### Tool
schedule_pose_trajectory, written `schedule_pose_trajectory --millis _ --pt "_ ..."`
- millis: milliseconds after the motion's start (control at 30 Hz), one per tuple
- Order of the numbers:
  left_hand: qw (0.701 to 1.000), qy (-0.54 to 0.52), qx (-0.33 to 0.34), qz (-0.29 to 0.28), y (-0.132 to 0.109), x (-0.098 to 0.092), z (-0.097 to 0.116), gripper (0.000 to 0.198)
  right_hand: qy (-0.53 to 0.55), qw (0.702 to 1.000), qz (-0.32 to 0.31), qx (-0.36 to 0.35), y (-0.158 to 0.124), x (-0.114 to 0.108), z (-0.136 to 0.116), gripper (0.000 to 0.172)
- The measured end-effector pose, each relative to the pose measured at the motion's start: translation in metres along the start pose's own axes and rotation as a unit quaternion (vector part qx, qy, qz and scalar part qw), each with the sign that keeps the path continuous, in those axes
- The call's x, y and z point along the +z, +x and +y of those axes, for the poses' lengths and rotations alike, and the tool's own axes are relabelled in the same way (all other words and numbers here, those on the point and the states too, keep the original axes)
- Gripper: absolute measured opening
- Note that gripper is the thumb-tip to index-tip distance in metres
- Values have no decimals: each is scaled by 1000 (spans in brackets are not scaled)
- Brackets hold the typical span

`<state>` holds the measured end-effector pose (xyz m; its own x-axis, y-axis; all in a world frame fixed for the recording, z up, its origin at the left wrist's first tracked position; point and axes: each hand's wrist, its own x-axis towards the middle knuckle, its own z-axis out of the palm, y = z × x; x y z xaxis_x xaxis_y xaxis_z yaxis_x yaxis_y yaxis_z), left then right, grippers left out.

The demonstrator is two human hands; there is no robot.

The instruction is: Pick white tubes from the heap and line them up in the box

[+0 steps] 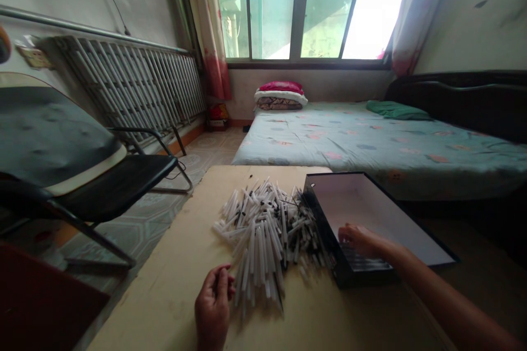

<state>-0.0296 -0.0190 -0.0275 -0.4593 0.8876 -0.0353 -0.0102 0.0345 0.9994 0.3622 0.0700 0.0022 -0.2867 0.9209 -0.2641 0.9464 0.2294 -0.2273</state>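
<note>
A heap of thin white pen barrels, many with black ends, lies spread over the table. Beside its near left edge is my left hand, palm turned partly up, its fingers curled in and the thumb against them; no pen shows in it. My right hand reaches over the near end of an open black box with a pale inside. Its fingers are bent together, and what they hold, if anything, is hidden. Below that hand, a row of pen barrels lies along the box's near wall.
The cream table carries both heap and box. Behind it stands a bed with folded bedding. On the left are a black chair and a metal frame leaning on the wall. A window is at the back.
</note>
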Motion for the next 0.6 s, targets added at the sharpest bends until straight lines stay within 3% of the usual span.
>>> schedule_pose_trajectory --millis 133,267,367,467,600 --pt "1000 -4 0 3 1 1 0 45 8 999 34 -1 -3 0 -1 31" --pt "1000 -3 0 4 1 1 -2 45 15 992 124 19 -8 -18 -14 25" --pt "1000 0 0 1 2 0 -3 45 30 976 213 27 -16 -38 -48 23" --pt "1000 4 -3 1 1 0 -3 46 125 948 292 -25 -26 -43 -99 18" --pt "1000 0 -3 4 0 0 -3 46 187 947 258 -50 -21 -14 -153 9"
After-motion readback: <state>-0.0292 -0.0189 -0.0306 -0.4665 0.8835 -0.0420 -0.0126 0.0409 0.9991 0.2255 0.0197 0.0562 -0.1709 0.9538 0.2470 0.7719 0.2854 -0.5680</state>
